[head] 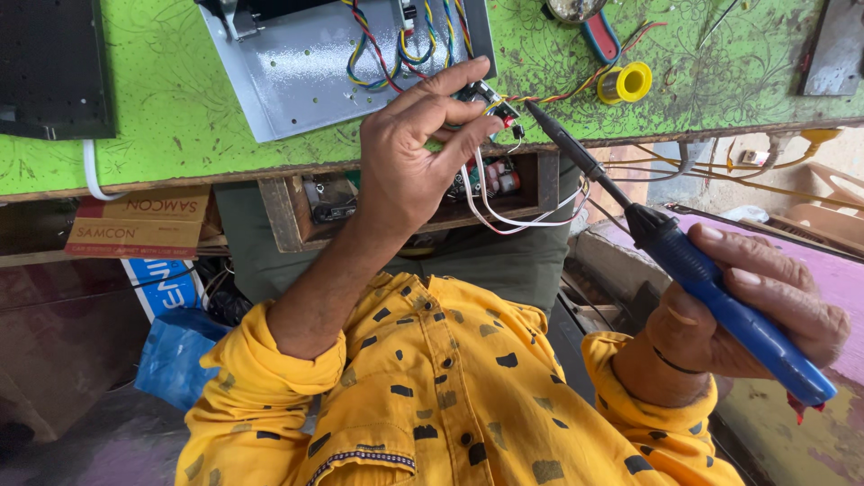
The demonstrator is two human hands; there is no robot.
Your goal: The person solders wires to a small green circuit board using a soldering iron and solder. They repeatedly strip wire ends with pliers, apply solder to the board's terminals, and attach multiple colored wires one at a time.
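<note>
Blue soldering iron (711, 288) (right hand (756, 310)) points toward left-hand-pinched (418, 148) circuit board (486, 101).

On your green workbench (171, 117) a grey metal chassis plate (297, 76) lies with twisted coloured wires (387, 54) running across it, and a yellow spool of solder (625, 83) sits well to its right, near a red-and-blue handled tool (600, 34). At the bench's left corner you have a black panel (49, 63), with a white cable (94, 175) hanging down over the edge just beside it. Under the bench you can see a brown cardboard box (139, 223), a blue plastic bag (180, 351) below it, and an open wooden drawer (297, 211) holding small parts.
</note>
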